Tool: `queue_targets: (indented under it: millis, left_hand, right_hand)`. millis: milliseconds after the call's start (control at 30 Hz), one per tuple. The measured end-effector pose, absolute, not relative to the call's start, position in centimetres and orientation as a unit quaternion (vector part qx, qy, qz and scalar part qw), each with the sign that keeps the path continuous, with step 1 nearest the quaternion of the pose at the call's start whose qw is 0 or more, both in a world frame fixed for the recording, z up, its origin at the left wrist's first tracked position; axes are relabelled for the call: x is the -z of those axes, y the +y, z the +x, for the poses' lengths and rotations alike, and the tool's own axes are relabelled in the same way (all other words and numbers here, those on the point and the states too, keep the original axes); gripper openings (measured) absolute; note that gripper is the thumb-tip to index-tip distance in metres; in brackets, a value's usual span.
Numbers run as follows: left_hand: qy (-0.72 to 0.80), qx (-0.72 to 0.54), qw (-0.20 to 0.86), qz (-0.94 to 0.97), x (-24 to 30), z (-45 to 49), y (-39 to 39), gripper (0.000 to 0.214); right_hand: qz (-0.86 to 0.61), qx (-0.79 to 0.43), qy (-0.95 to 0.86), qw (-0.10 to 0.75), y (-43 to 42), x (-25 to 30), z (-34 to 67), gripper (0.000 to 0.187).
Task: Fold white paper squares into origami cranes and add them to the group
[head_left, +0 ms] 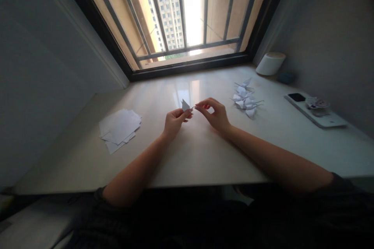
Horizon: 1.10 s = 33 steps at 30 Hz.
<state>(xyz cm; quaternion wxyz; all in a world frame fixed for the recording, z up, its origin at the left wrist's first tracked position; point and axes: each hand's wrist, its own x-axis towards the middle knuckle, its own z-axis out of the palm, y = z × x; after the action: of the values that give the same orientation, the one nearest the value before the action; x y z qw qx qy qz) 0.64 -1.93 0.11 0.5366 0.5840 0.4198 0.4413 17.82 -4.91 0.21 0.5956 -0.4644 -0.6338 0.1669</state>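
Note:
A small folded white paper piece [185, 105] is held just above the pale tabletop [204, 151], near its middle. My left hand [174, 121] is closed on the piece's lower part, fingers curled under it. My right hand [214, 113] pinches a thin tip of the same piece between thumb and forefinger, the other fingers arched above. Both forearms rest on the table.
A loose stack of white paper sheets [119, 128] lies at the left. Several folded paper cranes [245, 99] sit in a pile at the right. Farther right are a phone [315, 111] with a small object on it and a tape roll [270, 63]. A barred window [181, 19] stands behind.

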Motion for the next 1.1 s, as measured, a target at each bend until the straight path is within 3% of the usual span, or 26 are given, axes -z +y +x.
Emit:
queue_targets:
  millis: [267, 733, 1100]
  left_hand:
    - [0.415, -0.446, 0.513, 0.605, -0.1, 0.6, -2.1, 0.033]
    - [0.422, -0.428, 0.503, 0.621, -0.2, 0.6, -2.1, 0.032]
    - [0.424, -0.419, 0.495, 0.632, 0.1, 0.5, -2.1, 0.035]
  right_hand:
    - [-0.472, -0.220, -0.607, 0.601, -4.6, 0.0, 17.8, 0.020]
    - [-0.460, -0.413, -0.495, 0.611, -4.3, 0.3, 17.6, 0.029]
    - [-0.464, -0.442, -0.479, 0.600, -3.7, 1.2, 17.9, 0.029]
